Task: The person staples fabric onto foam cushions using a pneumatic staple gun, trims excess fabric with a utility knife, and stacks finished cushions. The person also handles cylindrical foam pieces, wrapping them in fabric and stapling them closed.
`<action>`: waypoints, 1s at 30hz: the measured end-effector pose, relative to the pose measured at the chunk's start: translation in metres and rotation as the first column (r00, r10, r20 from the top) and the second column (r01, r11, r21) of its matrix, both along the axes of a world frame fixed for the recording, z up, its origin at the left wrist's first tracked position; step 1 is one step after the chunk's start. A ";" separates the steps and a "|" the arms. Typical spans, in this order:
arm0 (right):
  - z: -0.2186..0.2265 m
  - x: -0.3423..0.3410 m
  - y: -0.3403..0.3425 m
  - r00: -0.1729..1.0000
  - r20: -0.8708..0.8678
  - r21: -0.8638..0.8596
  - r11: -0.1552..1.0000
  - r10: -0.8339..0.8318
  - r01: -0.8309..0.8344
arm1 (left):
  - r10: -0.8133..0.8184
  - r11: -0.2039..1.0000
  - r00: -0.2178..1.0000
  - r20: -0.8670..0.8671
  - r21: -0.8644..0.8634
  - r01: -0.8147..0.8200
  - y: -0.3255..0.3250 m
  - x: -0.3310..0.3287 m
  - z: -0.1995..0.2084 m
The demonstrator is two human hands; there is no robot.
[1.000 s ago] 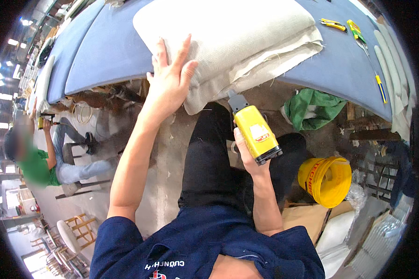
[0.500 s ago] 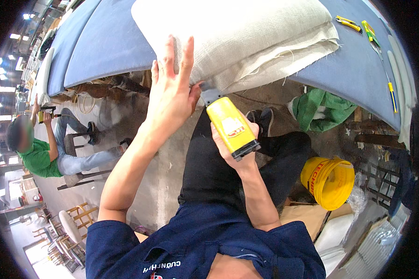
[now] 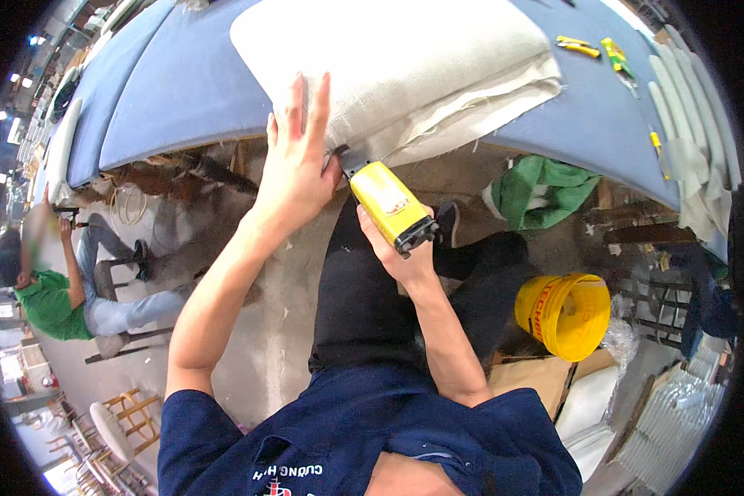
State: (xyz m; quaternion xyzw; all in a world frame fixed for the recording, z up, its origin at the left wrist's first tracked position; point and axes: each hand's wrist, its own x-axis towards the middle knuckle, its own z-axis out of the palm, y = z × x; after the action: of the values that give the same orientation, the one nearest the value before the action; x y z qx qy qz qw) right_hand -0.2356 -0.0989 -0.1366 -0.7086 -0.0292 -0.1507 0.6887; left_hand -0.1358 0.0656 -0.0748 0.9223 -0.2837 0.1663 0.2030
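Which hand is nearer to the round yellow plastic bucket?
The right hand. It holds a boxy yellow tool, left of and beyond the bucket; the left hand is farther left, at the cream woven fabric.

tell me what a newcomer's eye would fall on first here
Probably the bright yellow tool in the right hand, near the middle. Next, the large pale fabric piece on the blue table at the top, the left hand at its near edge. An open yellow bucket also stands out at lower right.

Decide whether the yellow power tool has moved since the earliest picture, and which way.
Yes: the yellow power tool moved left, farther from the yellow bucket.
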 end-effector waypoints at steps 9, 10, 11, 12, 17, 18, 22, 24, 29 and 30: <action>0.092 -0.025 -0.161 0.886 -0.163 -0.232 0.890 -0.434 0.393 | -0.570 0.438 0.584 -0.578 -0.815 -0.380 -0.018 -0.041 -0.080; 0.104 -0.007 -0.192 0.861 -0.073 -0.420 0.798 -0.503 0.431 | -0.563 0.397 0.623 -0.544 -0.838 -0.373 -0.029 -0.031 -0.087; 0.117 0.009 -0.224 0.817 0.029 -0.598 0.645 -0.576 0.476 | -0.519 0.285 0.645 -0.562 -0.825 -0.489 -0.048 -0.015 -0.085; 0.130 0.020 -0.258 0.752 0.141 -0.731 0.444 -0.644 0.518 | -0.504 0.215 0.647 -0.572 -0.809 -0.548 -0.064 -0.004 -0.082; 0.115 0.095 -0.370 0.685 -0.004 -0.975 0.155 -0.729 0.160 | -0.489 0.361 0.647 -0.585 -0.811 -0.460 -0.016 -0.015 -0.061; 0.110 0.099 -0.385 0.679 -0.004 -0.991 0.094 -0.734 0.096 | -0.422 0.349 0.696 -0.580 -0.813 -0.466 0.009 -0.019 -0.057; 0.141 0.154 -0.354 0.685 0.272 -0.960 -0.240 -0.676 0.144 | -0.014 0.225 0.792 -0.611 -0.773 -0.593 0.152 -0.029 -0.058; 0.146 0.199 -0.346 0.727 0.270 -0.950 -0.297 -0.632 0.094 | 0.113 0.325 0.845 -0.523 -0.784 -0.529 0.187 -0.053 -0.054; 0.093 0.288 -0.451 0.974 0.177 -0.907 -0.408 -0.139 0.107 | 0.259 0.312 0.814 -0.519 -0.753 -0.580 0.140 -0.095 -0.002; 0.092 0.291 -0.485 0.974 0.124 -0.922 -0.386 -0.189 0.042 | 0.121 0.297 0.818 -0.562 -0.766 -0.570 0.124 -0.096 0.006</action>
State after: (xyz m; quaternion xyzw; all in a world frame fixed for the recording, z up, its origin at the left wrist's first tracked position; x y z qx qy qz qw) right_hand 0.0556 -0.5839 -0.0446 -0.9699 -0.0358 -0.0997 -0.2191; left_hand -0.2321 0.1894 -0.0684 0.7038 0.1163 0.1423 0.6862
